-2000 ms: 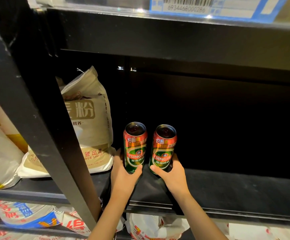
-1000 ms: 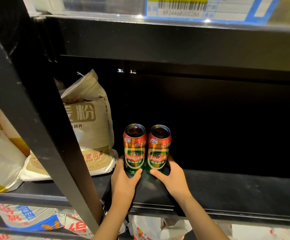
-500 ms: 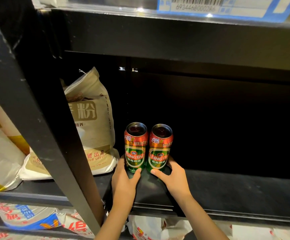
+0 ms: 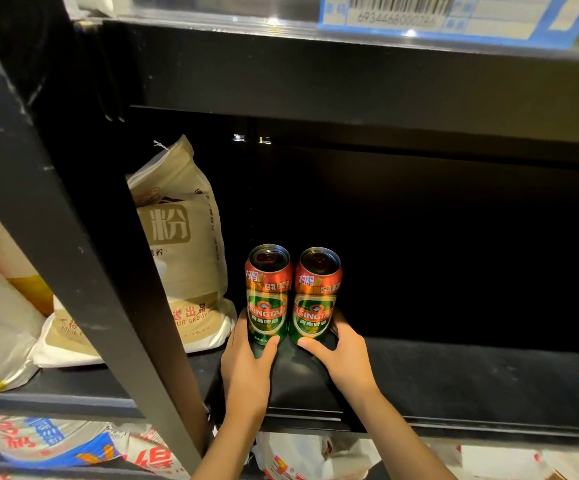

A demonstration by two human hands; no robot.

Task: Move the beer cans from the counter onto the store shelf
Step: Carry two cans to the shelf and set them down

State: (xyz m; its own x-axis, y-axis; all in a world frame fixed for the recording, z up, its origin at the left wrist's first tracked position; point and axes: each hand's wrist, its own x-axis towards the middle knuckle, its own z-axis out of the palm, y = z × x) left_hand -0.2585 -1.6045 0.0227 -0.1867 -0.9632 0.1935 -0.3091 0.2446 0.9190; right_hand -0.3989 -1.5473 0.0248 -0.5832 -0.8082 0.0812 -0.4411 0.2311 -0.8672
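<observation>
Two red-and-green beer cans stand upright and touching on the black shelf board [image 4: 454, 382]. My left hand [image 4: 246, 365] grips the base of the left can [image 4: 268, 296], thumb across its front. My right hand [image 4: 343, 358] grips the base of the right can [image 4: 316, 299] the same way. Both cans sit toward the left part of the shelf, close beside a flour bag. The fingers behind the cans are hidden.
A tan flour bag [image 4: 180, 244] leans just left of the cans. A black diagonal post [image 4: 83, 258] crosses the left foreground. The upper shelf edge [image 4: 350, 74] with a price label hangs overhead. Printed bags [image 4: 56, 445] lie on the shelf below. The shelf's right side is dark and bare.
Two seconds ago the right can stood tilted and apart; it now stands upright against the left can. Both hands have stayed at the can bases since.
</observation>
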